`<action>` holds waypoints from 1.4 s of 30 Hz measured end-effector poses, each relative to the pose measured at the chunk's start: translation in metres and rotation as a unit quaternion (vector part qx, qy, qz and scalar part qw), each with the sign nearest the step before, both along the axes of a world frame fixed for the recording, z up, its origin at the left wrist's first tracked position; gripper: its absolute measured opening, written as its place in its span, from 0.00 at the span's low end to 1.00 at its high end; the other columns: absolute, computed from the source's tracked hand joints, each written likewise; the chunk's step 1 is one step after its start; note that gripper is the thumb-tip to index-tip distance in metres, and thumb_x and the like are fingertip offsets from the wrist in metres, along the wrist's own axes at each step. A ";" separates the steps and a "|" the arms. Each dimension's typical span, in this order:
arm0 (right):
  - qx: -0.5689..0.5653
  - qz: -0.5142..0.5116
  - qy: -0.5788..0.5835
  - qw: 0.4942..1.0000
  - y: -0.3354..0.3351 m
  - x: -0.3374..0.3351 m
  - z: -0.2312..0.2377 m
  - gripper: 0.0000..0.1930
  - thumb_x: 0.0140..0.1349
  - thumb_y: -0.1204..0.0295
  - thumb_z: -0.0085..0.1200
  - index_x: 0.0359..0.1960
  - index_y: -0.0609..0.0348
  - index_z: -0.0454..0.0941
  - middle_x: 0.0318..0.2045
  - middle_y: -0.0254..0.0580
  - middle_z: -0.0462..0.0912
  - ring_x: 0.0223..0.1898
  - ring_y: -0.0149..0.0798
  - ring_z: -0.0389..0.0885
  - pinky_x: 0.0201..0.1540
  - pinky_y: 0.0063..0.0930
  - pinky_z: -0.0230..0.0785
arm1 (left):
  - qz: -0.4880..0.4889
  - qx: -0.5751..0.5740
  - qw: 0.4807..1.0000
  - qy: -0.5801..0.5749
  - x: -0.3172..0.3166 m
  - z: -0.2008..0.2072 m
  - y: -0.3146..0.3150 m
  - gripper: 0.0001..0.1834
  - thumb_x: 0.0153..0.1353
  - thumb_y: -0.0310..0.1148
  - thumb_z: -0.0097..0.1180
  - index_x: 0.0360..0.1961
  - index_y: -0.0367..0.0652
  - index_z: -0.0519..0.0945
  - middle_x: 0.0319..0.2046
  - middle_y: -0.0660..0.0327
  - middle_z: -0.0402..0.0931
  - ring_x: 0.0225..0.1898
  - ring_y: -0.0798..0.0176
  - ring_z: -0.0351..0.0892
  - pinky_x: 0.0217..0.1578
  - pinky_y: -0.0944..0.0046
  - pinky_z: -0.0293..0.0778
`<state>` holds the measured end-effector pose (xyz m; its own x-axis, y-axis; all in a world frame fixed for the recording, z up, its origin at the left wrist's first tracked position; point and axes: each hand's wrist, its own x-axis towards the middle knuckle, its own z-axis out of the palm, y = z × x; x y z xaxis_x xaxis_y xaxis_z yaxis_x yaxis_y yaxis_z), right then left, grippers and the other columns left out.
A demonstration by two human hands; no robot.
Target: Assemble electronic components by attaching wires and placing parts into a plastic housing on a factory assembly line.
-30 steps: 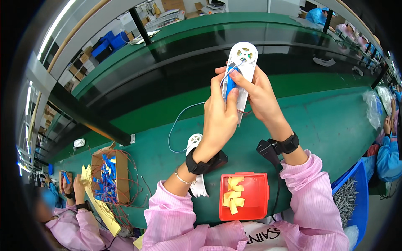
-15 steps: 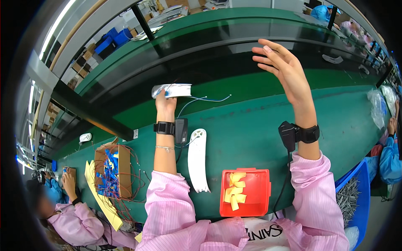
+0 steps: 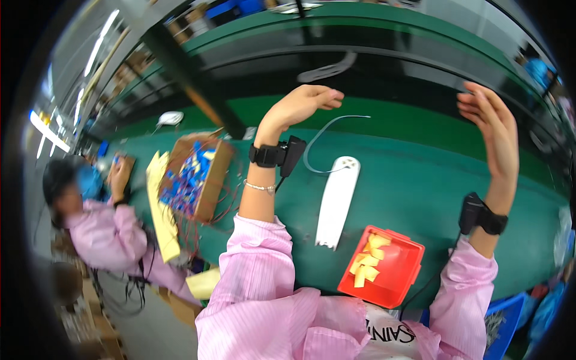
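My left hand (image 3: 300, 107) is raised over the far side of the green table, fingers loosely stretched to the right, holding nothing. Just beyond it, a curved pale part (image 3: 327, 71) lies blurred on the dark belt. My right hand (image 3: 493, 123) is up at the right, fingers apart and slightly bent, with nothing visible in it. Between my forearms rests a long white curved housing (image 3: 338, 204) with a rounded top end. From that end a thin pale-blue cable (image 3: 307, 153) arcs away toward the belt. Both wrists carry black strapped devices.
A red tray (image 3: 401, 270) with yellow paper pieces (image 3: 367, 264) sits near my body. Left of my arm stands a cardboard box (image 3: 216, 180) of blue connectors and red wires, beside a yellow strip (image 3: 161, 210). A dark post (image 3: 198, 78) rises there. A co-worker (image 3: 108, 222) sits at far left.
My left hand has let go of the white curved part, and a curved part now lies on the belt beyond. The view has swung, and my right hand's fingers have bent somewhat.
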<state>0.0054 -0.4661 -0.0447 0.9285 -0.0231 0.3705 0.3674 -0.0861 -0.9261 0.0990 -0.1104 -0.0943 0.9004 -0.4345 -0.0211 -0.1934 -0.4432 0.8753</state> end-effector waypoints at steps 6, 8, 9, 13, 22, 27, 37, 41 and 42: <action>-0.053 -0.021 -0.027 0.998 -0.013 -0.003 0.016 0.17 0.71 0.63 0.48 0.52 0.63 0.78 0.39 0.37 0.83 0.42 0.29 0.80 0.53 0.25 0.70 | 0.332 0.438 0.827 -0.119 -0.051 0.019 0.170 0.10 0.57 0.33 0.57 0.31 0.37 0.86 0.23 0.54 0.83 0.29 0.59 0.85 0.33 0.60 0.78; -0.057 -0.014 -0.035 0.998 -0.007 -0.002 0.018 0.17 0.72 0.64 0.48 0.52 0.63 0.78 0.38 0.37 0.83 0.42 0.29 0.80 0.53 0.25 0.70 | 0.288 0.497 0.815 -0.071 -0.059 -0.003 0.234 0.07 0.55 0.27 0.56 0.29 0.37 0.85 0.24 0.55 0.83 0.28 0.60 0.84 0.30 0.61 0.78; -0.060 -0.011 -0.039 0.997 -0.005 -0.003 0.019 0.16 0.72 0.64 0.48 0.52 0.63 0.78 0.38 0.37 0.83 0.42 0.29 0.80 0.52 0.25 0.71 | 0.256 0.467 0.846 -0.039 -0.062 -0.013 0.256 0.06 0.52 0.23 0.56 0.28 0.37 0.85 0.25 0.53 0.84 0.28 0.57 0.84 0.31 0.60 0.78; -0.068 0.010 -0.038 0.997 -0.003 -0.010 0.020 0.16 0.72 0.64 0.48 0.51 0.63 0.78 0.37 0.37 0.83 0.41 0.28 0.80 0.52 0.24 0.70 | 0.110 0.432 0.885 -0.131 -0.062 -0.052 0.287 0.18 0.52 0.24 0.60 0.47 0.38 0.78 0.45 0.49 0.81 0.49 0.46 0.79 0.50 0.55 0.74; -0.072 0.022 -0.046 0.996 0.015 -0.023 0.024 0.14 0.71 0.66 0.49 0.48 0.63 0.80 0.34 0.36 0.83 0.38 0.27 0.80 0.48 0.22 0.71 | 0.143 0.552 0.795 -0.206 -0.109 -0.005 0.253 0.14 0.57 0.36 0.61 0.40 0.38 0.78 0.34 0.48 0.81 0.38 0.46 0.80 0.41 0.49 0.74; -0.083 0.035 -0.042 0.995 0.038 -0.021 0.013 0.15 0.69 0.67 0.52 0.50 0.63 0.80 0.35 0.38 0.84 0.40 0.27 0.80 0.47 0.21 0.70 | 0.244 0.147 0.919 -0.271 -0.140 0.063 0.108 0.12 0.67 0.27 0.53 0.49 0.34 0.76 0.40 0.55 0.82 0.37 0.69 0.82 0.36 0.70 0.74; 0.123 0.191 -0.026 0.974 0.097 -0.026 -0.023 0.21 0.68 0.70 0.55 0.61 0.62 0.72 0.48 0.39 0.79 0.48 0.31 0.78 0.50 0.26 0.72 | -0.014 -0.263 0.958 -0.114 -0.110 0.037 -0.086 0.16 0.68 0.31 0.54 0.53 0.32 0.75 0.35 0.58 0.81 0.30 0.73 0.78 0.30 0.73 0.74; 0.160 0.148 -0.048 0.975 0.086 -0.017 -0.026 0.20 0.67 0.69 0.56 0.58 0.64 0.73 0.47 0.38 0.80 0.46 0.29 0.79 0.50 0.25 0.72 | 0.036 -0.246 0.961 -0.122 -0.101 0.035 -0.107 0.14 0.67 0.33 0.56 0.47 0.33 0.80 0.34 0.60 0.81 0.31 0.71 0.80 0.33 0.72 0.74; 0.150 0.138 -0.047 0.978 0.083 -0.017 -0.027 0.20 0.67 0.69 0.56 0.58 0.64 0.74 0.47 0.39 0.80 0.46 0.29 0.79 0.50 0.25 0.72 | 0.081 -0.207 0.947 -0.232 -0.102 0.035 -0.113 0.11 0.65 0.31 0.59 0.43 0.35 0.82 0.34 0.58 0.82 0.32 0.68 0.81 0.34 0.71 0.75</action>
<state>-0.0114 -0.3828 -0.0715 0.8771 0.1028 0.4693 0.4228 0.2986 -0.8556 -0.0030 -0.2236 -0.0589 0.8267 -0.1742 0.5350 -0.5583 -0.1366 0.8183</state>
